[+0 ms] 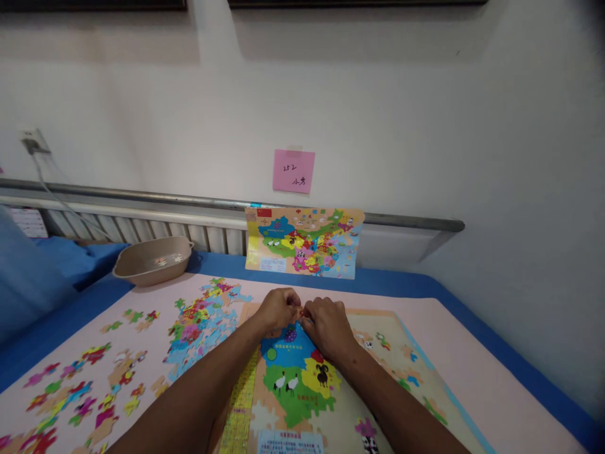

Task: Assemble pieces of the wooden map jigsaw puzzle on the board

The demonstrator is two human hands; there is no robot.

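Observation:
My left hand (pixel 278 310) and my right hand (pixel 329 323) meet at the upper part of a map jigsaw puzzle (pixel 288 372). Between their fingertips is a small orange-and-red puzzle piece (pixel 300 312), which both pinch, partly hidden by the fingers. Below the hands, the joined section shows a blue region with grapes, white birds on green and a dark ram on yellow. A panda piece (pixel 367 436) lies lower on the board, right of the joined section. My right forearm covers some of the puzzle.
Loose pieces (pixel 82 384) and a colourful heap (pixel 198 321) lie to the left on the pink sheet. A beige basket (pixel 155 268) holds a few pieces. The printed reference map (pixel 307 243) stands against the wall below a metal rail (pixel 416 222). More pieces (pixel 411 381) sit on the board's right.

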